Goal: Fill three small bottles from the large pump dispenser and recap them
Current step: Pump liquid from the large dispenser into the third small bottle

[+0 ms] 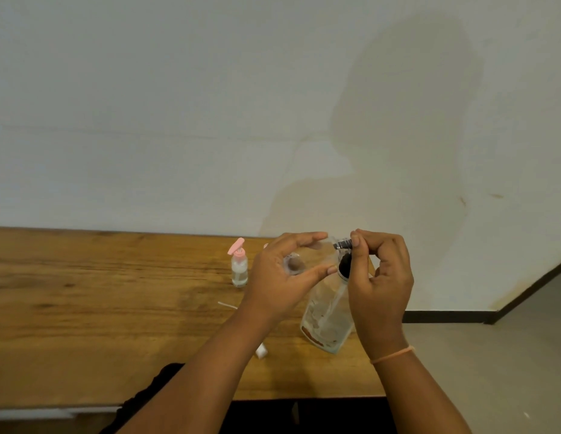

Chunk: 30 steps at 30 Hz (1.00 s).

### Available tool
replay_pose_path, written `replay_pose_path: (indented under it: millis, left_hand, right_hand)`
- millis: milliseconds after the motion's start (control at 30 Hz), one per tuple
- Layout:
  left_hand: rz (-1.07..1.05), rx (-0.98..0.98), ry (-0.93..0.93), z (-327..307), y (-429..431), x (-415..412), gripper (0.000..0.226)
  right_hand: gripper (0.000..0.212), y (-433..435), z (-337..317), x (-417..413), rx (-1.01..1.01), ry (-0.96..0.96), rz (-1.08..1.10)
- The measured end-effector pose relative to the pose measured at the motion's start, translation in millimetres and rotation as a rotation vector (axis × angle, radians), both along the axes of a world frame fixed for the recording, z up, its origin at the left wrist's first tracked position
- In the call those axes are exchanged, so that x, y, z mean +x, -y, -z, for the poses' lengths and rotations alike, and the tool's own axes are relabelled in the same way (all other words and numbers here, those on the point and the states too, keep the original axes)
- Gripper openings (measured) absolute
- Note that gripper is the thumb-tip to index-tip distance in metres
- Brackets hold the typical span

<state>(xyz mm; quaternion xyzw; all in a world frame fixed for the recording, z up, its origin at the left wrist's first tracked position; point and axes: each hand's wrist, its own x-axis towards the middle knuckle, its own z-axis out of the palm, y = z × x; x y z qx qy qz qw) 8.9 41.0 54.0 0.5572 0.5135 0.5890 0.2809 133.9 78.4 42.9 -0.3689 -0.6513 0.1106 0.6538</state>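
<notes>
While the left hand (280, 278) grips a bottle (293, 265) by the pump (344, 265), the right hand (381, 277) pinches its head. A misaligned mouth could spill liquid on the tabletop (116, 292).

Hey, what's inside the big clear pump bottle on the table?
Inside the large dispenser a pale dip tube slants down from the black pump. Brownish streaks sit near its base; how much liquid remains is unclear. The right hand covers its upper right side.

Two hands close together
Left hand (282, 272) curls round a small bottle (293, 265); right hand (381, 277) pinches the pump top (343, 244), fingers bent.
</notes>
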Motion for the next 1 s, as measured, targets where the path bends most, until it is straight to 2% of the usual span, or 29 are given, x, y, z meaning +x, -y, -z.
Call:
replay_pose_path:
  millis: [167, 333, 667, 1000]
  left_hand:
    - [-0.002, -0.054, -0.007, 3.1, 0.9, -0.1, 0.042]
    - [-0.005, -0.009, -0.004, -2.5, 2.2, 0.7, 0.042]
    - [-0.006, -0.042, -0.013, -3.4, 2.9, 1.8, 0.042]
    - [-0.012, 0.009, -0.028, -8.6, 1.9, 1.4, 0.043]
  right_hand:
    - [0.009, -4.9, 10.7, 0.5, 0.005, 0.026, -0.005]
    - [0.009, 0.1, 1.9, -0.7, 0.006, -0.013, -0.008]
    - [0.009, -4.9, 4.7, 2.4, 0.006, 0.034, -0.009]
    - [0.01, -4.6, -8.0, 4.1, -0.026, 0.052, -0.017]
